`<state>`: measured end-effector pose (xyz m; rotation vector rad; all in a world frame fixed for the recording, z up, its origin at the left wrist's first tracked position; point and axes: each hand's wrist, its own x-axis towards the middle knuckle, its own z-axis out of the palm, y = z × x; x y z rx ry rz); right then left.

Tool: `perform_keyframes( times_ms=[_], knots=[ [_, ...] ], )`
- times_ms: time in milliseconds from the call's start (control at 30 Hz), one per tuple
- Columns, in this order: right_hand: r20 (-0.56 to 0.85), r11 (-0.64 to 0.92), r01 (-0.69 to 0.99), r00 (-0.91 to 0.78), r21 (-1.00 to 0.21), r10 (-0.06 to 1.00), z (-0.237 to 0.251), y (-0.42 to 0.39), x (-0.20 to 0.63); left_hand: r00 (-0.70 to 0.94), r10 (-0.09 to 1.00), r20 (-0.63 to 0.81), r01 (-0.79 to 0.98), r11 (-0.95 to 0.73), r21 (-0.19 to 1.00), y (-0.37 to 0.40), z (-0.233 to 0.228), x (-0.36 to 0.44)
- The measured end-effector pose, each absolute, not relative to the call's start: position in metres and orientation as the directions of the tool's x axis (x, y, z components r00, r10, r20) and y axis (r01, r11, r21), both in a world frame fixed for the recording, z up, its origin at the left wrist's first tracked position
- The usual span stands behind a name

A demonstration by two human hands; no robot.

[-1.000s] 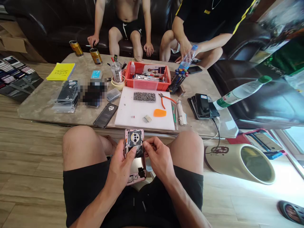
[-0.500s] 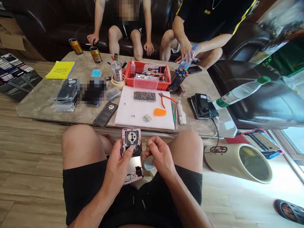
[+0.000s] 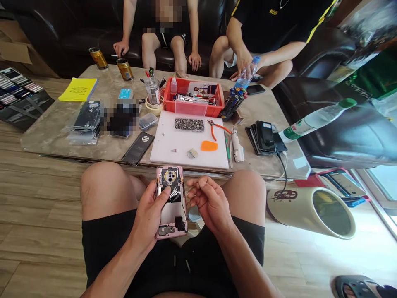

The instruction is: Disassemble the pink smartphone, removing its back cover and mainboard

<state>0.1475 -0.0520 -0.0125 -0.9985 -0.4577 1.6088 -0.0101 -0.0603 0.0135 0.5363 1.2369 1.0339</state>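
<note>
Left hand [image 3: 151,215] holds an opened pink phone [image 3: 171,201] over the lap between the knees, back cover off, round camera unit at the far end, insides facing up. Left fingers wrap the near-left edge, thumb lying across the dark foil patch below the camera

Right hand [image 3: 208,201] sits just beside the phone's right edge, not touching it as far as can be seen. Its fingers curl loosely inward, thumb near forefinger; whether something tiny is pinched there cannot be told

Worktop [image 3: 56,136] ahead: white mat [image 3: 173,142] with a patch of small screws [image 3: 189,124], orange pick [image 3: 209,145], orange-handled pliers [image 3: 217,128]; red tray [image 3: 192,108] behind it; stack of dark phones [image 3: 265,138] to the right; black back cover [image 3: 138,149] to the left. Two other people sit on the sofa beyond, one holding a bottle [image 3: 246,74]

Judgement on doing this well: keep the phone level and braced with the thumb clear of the flex cables; work with fingertip pressure only, low over the lap so a loose part drops onto cloth; set any removed piece on the mat at once
</note>
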Motion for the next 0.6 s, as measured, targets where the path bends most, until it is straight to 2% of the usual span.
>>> perform_keyframes(
  times_ms=[100, 200, 267, 333, 433, 500, 600],
  knots=[
    [-0.373, -0.328, -0.624, -0.062, -0.710, 0.926, -0.012, -0.051, 0.148, 0.013, 0.848, -0.530, -0.361, 0.499, 0.788, -0.061, 0.013, -0.011],
    [-0.366, -0.330, -0.532, -0.040, -0.780, 0.930, -0.012, -0.051, 0.149, 0.032, 0.841, -0.539, -0.354, 0.514, 0.781, -0.062, 0.012, -0.009],
    [-0.338, -0.324, -0.349, -0.022, -0.879, 0.941, -0.010, -0.052, 0.151, 0.029, 0.852, -0.522, -0.335, 0.500, 0.798, -0.062, 0.011, -0.008],
    [-0.301, -0.302, -0.080, -0.023, -0.950, 0.953, -0.005, -0.053, 0.155, 0.030, 0.865, -0.501, -0.316, 0.484, 0.816, -0.062, 0.010, -0.009],
    [-0.271, -0.250, 0.252, -0.050, -0.935, 0.961, 0.005, -0.050, 0.166, 0.039, 0.877, -0.478, -0.288, 0.468, 0.836, -0.061, 0.009, -0.014],
    [-0.248, -0.218, 0.342, -0.047, -0.914, 0.968, 0.012, -0.047, 0.173, 0.059, 0.879, -0.473, -0.265, 0.470, 0.842, -0.061, 0.008, -0.018],
    [-0.210, -0.189, 0.385, -0.012, -0.903, 0.978, 0.016, -0.043, 0.181, 0.120, 0.874, -0.472, -0.237, 0.487, 0.841, -0.061, 0.008, -0.021]
  ],
)
